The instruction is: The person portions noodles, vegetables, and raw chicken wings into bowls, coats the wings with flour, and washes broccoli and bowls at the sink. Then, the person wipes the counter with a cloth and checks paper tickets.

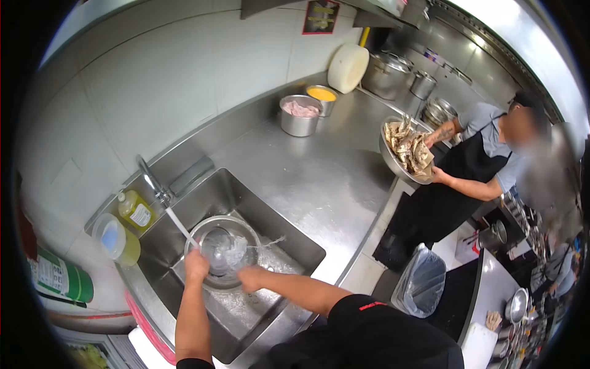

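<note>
A round metal bowl (250, 231) sits in the steel sink (295, 243) under the faucet (161, 195), with water (180, 226) streaming down into it. Inside the bowl lie a clear round piece and some crumpled, see-through material (235, 251); I cannot tell exactly what they are. My left hand (196, 265) is closed at the bowl's near left rim, beside the stream. At the near right rim is my right hand (251, 278), its fingers curled; what they hold, if anything, is hidden.
A soap bottle (136, 210) and a tub of yellowish liquid (123, 246) stand left of the sink. Pots of pink meat (300, 109) and orange liquid (322, 94) sit on the counter. At right, a co-worker (458, 161) holds a bowl of brown pieces (407, 147) above a lined bin (420, 283).
</note>
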